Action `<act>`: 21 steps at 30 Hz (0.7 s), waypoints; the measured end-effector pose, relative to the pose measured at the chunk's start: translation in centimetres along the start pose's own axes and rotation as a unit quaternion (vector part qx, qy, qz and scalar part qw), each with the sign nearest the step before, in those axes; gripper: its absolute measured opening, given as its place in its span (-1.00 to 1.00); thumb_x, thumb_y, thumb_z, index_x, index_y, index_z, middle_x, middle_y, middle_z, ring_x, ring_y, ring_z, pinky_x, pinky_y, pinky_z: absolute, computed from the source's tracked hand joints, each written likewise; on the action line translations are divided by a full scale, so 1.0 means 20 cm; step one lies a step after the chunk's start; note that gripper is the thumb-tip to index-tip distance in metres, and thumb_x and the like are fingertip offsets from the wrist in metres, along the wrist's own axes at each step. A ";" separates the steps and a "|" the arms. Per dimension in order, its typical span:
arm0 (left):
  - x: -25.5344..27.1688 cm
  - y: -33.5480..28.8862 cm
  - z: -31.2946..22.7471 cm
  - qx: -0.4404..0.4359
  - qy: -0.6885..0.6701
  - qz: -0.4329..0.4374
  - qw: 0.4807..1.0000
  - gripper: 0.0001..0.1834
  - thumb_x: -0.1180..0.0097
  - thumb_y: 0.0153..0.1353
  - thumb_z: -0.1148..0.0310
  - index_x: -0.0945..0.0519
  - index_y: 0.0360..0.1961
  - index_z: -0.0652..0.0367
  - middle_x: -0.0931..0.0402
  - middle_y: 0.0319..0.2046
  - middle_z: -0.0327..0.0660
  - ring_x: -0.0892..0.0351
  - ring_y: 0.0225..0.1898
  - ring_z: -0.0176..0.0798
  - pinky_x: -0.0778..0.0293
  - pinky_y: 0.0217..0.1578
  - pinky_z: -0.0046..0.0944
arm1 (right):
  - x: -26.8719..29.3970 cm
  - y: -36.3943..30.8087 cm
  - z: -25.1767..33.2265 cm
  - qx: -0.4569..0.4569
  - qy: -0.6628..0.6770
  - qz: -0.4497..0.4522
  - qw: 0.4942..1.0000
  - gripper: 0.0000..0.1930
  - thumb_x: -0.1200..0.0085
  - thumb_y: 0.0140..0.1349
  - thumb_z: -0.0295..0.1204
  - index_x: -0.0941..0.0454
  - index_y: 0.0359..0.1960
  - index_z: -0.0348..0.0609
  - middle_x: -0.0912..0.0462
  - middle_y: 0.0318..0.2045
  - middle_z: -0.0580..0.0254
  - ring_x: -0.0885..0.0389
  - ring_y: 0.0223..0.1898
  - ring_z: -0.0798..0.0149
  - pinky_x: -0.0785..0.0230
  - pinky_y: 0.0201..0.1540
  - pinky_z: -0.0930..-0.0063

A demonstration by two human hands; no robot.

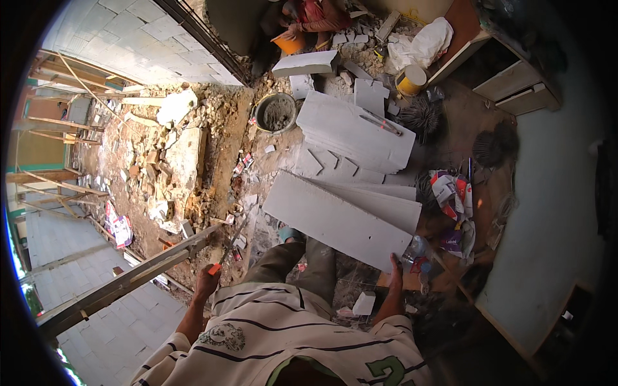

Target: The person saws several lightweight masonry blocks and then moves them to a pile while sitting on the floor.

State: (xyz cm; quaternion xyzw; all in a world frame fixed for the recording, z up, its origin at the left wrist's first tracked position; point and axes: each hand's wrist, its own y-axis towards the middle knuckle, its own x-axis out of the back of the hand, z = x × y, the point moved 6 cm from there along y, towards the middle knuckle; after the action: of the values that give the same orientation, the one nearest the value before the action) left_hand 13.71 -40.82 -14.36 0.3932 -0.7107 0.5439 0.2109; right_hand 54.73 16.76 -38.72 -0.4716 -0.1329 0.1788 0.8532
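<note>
As the right hand (395, 267) meets the long pale block (338, 220) at its near right corner, fingers pinching or merely resting, impossible to tell, that block lies just beyond the legs (317, 262): likely stiff, heavy, chip-prone, best gripped at both ends! Left hand (205, 283): fingers wrapped around one saw (215, 268). Farther out, one red-tipped tool (382, 124), one mortar tub (276, 113), one yellow bucket (410, 82), one orange bucket (288, 44) beside one co-worker (320, 17).

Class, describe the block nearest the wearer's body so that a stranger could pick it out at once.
Start at the cluster of pale blocks in the middle of the view, right of the round bucket. At its near end lies a long grey-white block, slanting down to the right. Unlike its neighbours, it has the right hand at its lower right corner.
</note>
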 end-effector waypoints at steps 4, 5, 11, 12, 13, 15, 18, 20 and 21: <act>0.08 -0.08 0.11 0.016 -0.001 -0.021 1.000 -0.70 -0.23 0.17 0.30 -0.64 -0.10 0.21 -0.64 -0.34 0.09 -0.66 -0.26 0.16 -0.54 -0.22 -0.03 | -0.05 -0.18 -0.24 -0.079 0.057 0.075 0.992 -0.20 -0.38 0.09 -0.06 -0.29 0.32 -0.08 -0.48 0.13 0.20 -0.44 0.16 0.14 -0.29 0.17 0.12; 0.09 -0.08 0.14 0.043 -0.005 -0.025 0.999 -0.67 -0.23 0.17 0.29 -0.63 -0.07 0.22 -0.65 -0.34 0.07 -0.67 -0.26 0.11 -0.53 -0.23 -0.05 | -0.08 -0.23 -0.27 -0.083 0.050 0.081 0.992 -0.20 -0.38 0.09 -0.06 -0.29 0.32 -0.08 -0.48 0.13 0.20 -0.44 0.16 0.14 -0.29 0.17 0.12; 0.11 0.01 -0.09 0.090 -0.228 -0.006 0.969 -0.65 -0.13 0.24 0.32 -0.60 0.02 0.24 -0.50 -0.59 -0.30 -0.44 -0.61 -0.44 -0.38 -0.57 -0.32 | -0.10 -0.37 -0.19 -0.052 0.093 0.052 0.993 -0.20 -0.40 0.08 -0.19 -0.26 0.33 -0.04 -0.46 0.15 0.21 -0.39 0.22 0.09 -0.26 0.22 0.06; 0.12 0.04 -0.09 0.090 -0.231 -0.008 0.969 -0.65 -0.13 0.24 0.32 -0.60 0.02 0.24 -0.50 -0.59 -0.30 -0.44 -0.61 -0.44 -0.38 -0.57 -0.32 | -0.12 -0.37 -0.16 -0.055 0.103 0.066 0.991 -0.21 -0.40 0.08 -0.21 -0.26 0.34 -0.02 -0.46 0.15 0.22 -0.39 0.22 0.09 -0.27 0.22 0.04; 0.11 0.09 -0.15 0.093 -0.259 0.004 0.961 -0.66 -0.12 0.25 0.32 -0.59 0.01 0.24 -0.49 -0.59 -0.32 -0.41 -0.64 -0.46 -0.33 -0.62 -0.34 | -0.12 -0.36 -0.13 -0.059 0.108 0.079 0.989 -0.21 -0.39 0.08 -0.22 -0.25 0.34 -0.01 -0.46 0.14 0.23 -0.40 0.22 0.10 -0.27 0.21 0.03; 0.10 0.15 -0.17 0.081 -0.310 0.009 0.947 -0.67 -0.11 0.27 0.30 -0.57 0.00 0.25 -0.46 -0.62 -0.36 -0.36 -0.69 -0.49 -0.27 -0.68 -0.38 | -0.13 -0.36 -0.06 -0.066 0.105 0.108 0.986 -0.22 -0.39 0.08 -0.24 -0.25 0.33 0.01 -0.46 0.14 0.25 -0.41 0.21 0.10 -0.28 0.20 0.03; 0.14 0.13 -0.29 0.102 -0.283 -0.012 0.954 -0.66 -0.10 0.28 0.31 -0.55 0.02 0.25 -0.42 -0.64 -0.38 -0.33 -0.70 -0.51 -0.25 -0.69 -0.40 | -0.13 -0.42 0.06 -0.065 0.083 0.138 0.985 -0.23 -0.40 0.07 -0.28 -0.27 0.32 0.05 -0.47 0.13 0.28 -0.42 0.19 0.12 -0.31 0.18 0.02; 0.12 0.10 -0.29 0.099 -0.305 -0.016 0.947 -0.66 -0.11 0.28 0.30 -0.55 0.02 0.25 -0.42 -0.64 -0.37 -0.31 -0.72 -0.50 -0.23 -0.70 -0.38 | -0.15 -0.49 0.14 -0.061 0.052 0.145 0.986 -0.24 -0.40 0.07 -0.29 -0.28 0.31 0.06 -0.47 0.12 0.30 -0.43 0.18 0.12 -0.32 0.17 0.02; 0.14 0.09 -0.33 0.093 -0.319 -0.023 0.943 -0.67 -0.11 0.27 0.31 -0.56 0.01 0.24 -0.43 -0.63 -0.35 -0.32 -0.72 -0.49 -0.24 -0.70 -0.37 | -0.17 -0.54 0.19 -0.050 0.055 0.154 0.985 -0.25 -0.40 0.07 -0.31 -0.28 0.30 0.08 -0.47 0.12 0.31 -0.44 0.17 0.12 -0.33 0.17 0.03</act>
State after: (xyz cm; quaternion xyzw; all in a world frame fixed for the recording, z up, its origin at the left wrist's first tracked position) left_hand 9.87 -35.40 -11.34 0.5802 -0.6777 0.4487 -0.0522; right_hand 52.15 12.85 -27.85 -0.5374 -0.0203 0.2752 0.7969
